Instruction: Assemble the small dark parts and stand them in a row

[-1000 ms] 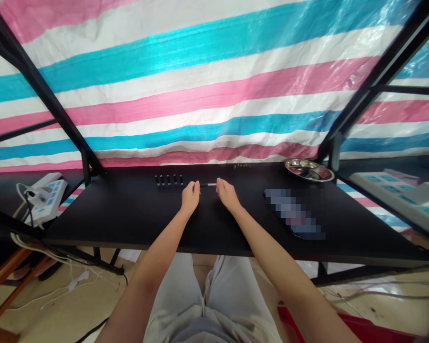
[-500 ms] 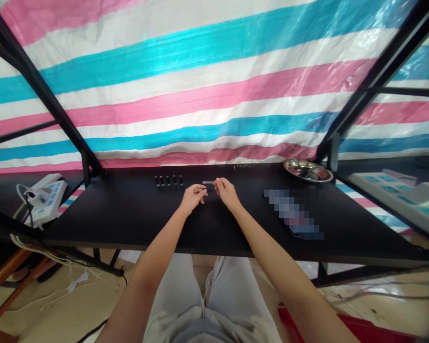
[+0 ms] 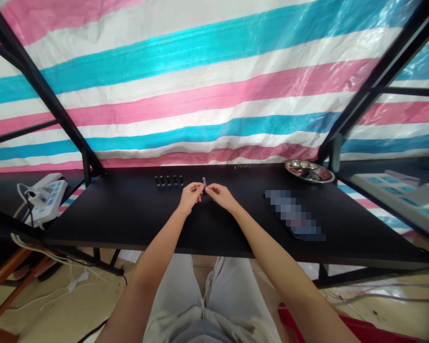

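Note:
Between the fingertips of both hands stands a slim, short grey tube-like piece [image 3: 204, 181], its upper end pointing away from me. My left hand [image 3: 190, 197] pinches it from the left, fingers curled. From the other side, the thumb and fingers of my right hand [image 3: 220, 195] close on it too. The lower part of the piece is hidden by the fingers, and its exact kind is too small to make out. To the left of my hands, several small dark cylinders [image 3: 168, 180] with pale ends stand in a row on the black table [image 3: 128, 214].
Several tiny metallic pieces [image 3: 241, 167] lie along the table's back edge. A round steel dish [image 3: 309, 171] sits at the back right, and a blurred-out phone-like object [image 3: 293, 215] lies nearer. White power strips [image 3: 49, 202] are at left; a striped sheet [image 3: 200, 105] hangs behind.
The grey piece has turned from lying sideways in my right hand to pointing away from me. My right hand has moved left, and the fingertips of both hands now meet.

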`<act>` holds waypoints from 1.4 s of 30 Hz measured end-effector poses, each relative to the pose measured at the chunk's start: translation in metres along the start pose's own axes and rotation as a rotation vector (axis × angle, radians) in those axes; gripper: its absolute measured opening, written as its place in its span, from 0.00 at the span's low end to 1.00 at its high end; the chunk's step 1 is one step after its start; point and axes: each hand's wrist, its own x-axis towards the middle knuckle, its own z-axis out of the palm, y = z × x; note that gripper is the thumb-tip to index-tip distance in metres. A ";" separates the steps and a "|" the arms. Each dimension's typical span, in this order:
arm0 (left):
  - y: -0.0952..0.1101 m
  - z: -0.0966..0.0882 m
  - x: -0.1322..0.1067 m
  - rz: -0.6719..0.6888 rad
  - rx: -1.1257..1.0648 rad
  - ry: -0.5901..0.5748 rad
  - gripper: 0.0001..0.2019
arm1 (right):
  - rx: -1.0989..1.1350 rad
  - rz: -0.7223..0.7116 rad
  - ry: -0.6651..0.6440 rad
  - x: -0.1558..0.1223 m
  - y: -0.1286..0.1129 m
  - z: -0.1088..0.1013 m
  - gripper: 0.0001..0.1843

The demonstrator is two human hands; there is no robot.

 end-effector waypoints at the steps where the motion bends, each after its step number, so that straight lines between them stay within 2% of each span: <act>1: 0.001 0.000 0.000 0.000 -0.001 0.004 0.16 | 0.008 0.005 -0.010 0.000 -0.001 0.000 0.21; 12: 0.004 -0.001 -0.001 -0.069 -0.062 -0.011 0.12 | 0.032 0.061 -0.079 -0.005 -0.010 -0.003 0.20; 16: 0.003 -0.001 0.000 -0.064 -0.102 0.001 0.07 | 0.020 0.077 -0.097 -0.006 -0.011 -0.002 0.19; 23: 0.009 0.001 -0.003 -0.049 -0.050 -0.010 0.08 | 0.035 0.054 -0.176 -0.005 -0.001 0.000 0.16; 28: 0.003 0.000 -0.002 -0.020 0.012 0.004 0.09 | 0.029 0.007 -0.204 -0.005 0.005 0.001 0.15; 31: 0.000 -0.003 0.000 0.031 0.139 0.085 0.08 | -0.008 -0.015 -0.119 0.002 0.009 0.000 0.16; 35: -0.001 -0.007 -0.002 0.157 0.465 0.153 0.08 | -0.118 -0.054 0.166 0.027 0.022 -0.010 0.17; 38: 0.000 -0.008 -0.005 0.211 0.704 0.102 0.09 | -0.248 -0.010 0.279 0.055 0.034 -0.024 0.15; 42: 0.003 -0.008 -0.008 0.248 0.888 0.000 0.12 | -0.453 0.094 0.277 0.085 0.046 -0.039 0.10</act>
